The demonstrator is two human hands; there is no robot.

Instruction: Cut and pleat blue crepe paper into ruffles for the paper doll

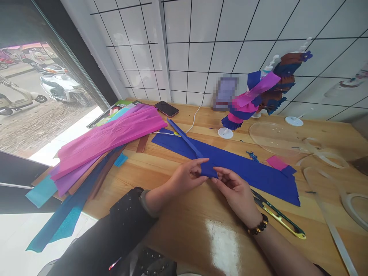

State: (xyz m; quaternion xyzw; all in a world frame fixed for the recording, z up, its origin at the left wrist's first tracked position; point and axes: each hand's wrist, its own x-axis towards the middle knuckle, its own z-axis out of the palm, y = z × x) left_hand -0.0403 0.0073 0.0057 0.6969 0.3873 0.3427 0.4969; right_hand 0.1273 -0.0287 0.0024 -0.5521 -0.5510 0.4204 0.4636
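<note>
My left hand [185, 178] and my right hand [234, 189] meet over the wooden table [178, 226], both pinching the near end of a narrow folded strip of dark blue crepe paper [186, 142]. The strip runs away from me to the upper left. Under and behind it lies a long flat sheet of the same blue paper [258, 174]. My right wrist wears a dark bead bracelet.
A pile of pink, purple, brown and teal crepe sheets [106, 140] lies at left. Thread snips [280, 216] rest by my right wrist. A phone [166, 109], a paper-fringed figure on white stands [255, 96], clear plastic pieces [276, 140] and white strips [330, 226] sit behind and right.
</note>
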